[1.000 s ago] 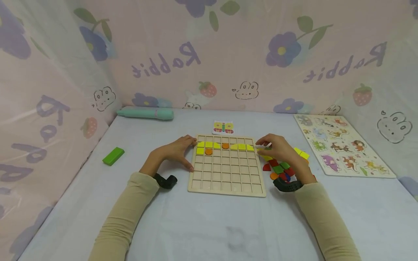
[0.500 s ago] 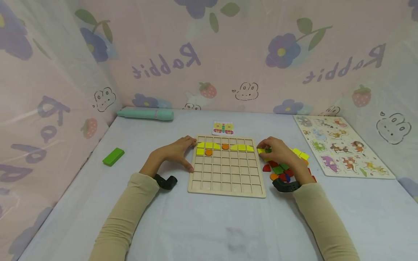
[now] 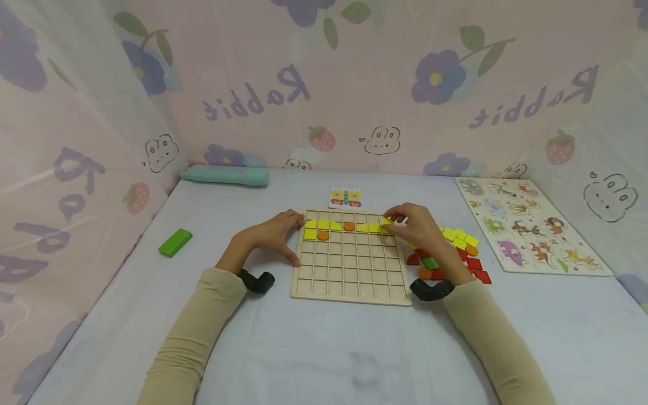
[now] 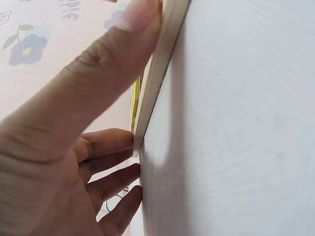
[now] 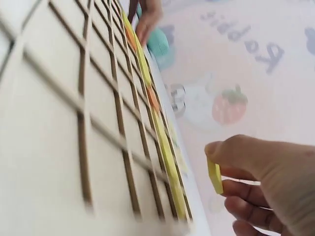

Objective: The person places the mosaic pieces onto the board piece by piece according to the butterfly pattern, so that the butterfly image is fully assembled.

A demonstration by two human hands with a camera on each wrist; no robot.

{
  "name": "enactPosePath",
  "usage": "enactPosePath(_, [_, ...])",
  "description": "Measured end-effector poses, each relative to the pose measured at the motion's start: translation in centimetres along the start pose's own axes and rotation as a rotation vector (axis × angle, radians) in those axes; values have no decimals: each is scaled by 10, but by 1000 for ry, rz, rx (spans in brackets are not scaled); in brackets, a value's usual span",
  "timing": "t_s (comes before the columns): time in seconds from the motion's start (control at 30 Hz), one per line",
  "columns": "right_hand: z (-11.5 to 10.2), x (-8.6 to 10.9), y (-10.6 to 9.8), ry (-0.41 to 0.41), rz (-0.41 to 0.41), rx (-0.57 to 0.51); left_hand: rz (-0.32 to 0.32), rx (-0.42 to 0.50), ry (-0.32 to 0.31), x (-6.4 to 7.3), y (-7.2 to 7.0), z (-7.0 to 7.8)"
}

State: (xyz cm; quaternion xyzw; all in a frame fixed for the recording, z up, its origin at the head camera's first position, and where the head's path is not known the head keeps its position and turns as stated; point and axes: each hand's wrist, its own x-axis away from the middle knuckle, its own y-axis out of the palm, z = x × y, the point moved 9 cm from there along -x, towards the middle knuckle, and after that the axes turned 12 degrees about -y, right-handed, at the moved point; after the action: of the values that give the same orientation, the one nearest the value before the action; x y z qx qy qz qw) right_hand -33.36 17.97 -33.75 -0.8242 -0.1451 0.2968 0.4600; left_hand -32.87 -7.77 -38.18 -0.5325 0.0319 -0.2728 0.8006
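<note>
A wooden grid board lies in the middle of the table. Yellow pieces and an orange disc fill part of one upper row; a yellow square and another orange disc sit below at left. My left hand is spread along the board's left edge, its thumb and fingertips touching the rim. Between thumb and fingers my right hand pinches a yellow tile, held above the board's upper right corner. A small butterfly pattern card lies just behind the board.
Loose red, green, yellow and orange tiles are scattered right of the board, partly under my right forearm. An animal puzzle board lies far right. At left are a green block and a teal pen-shaped case by the back curtain.
My right hand has moved left from the loose tiles to the board's upper right corner, carrying a yellow tile. The left hand stays at the left edge.
</note>
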Motion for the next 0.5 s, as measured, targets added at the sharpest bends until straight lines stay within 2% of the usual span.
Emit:
enactPosePath(0.23, [-53, -28, 37, -159, -53, -68, 2, -6, 9, -4, 2, -2])
enactPosePath(0.37, [-66, -39, 59, -168, -90, -64, 3, -7, 13, -3, 2, -3])
enactPosePath(0.5, [-68, -45, 72, -163, -92, -33, 0, -14, 7, -3, 2, -4])
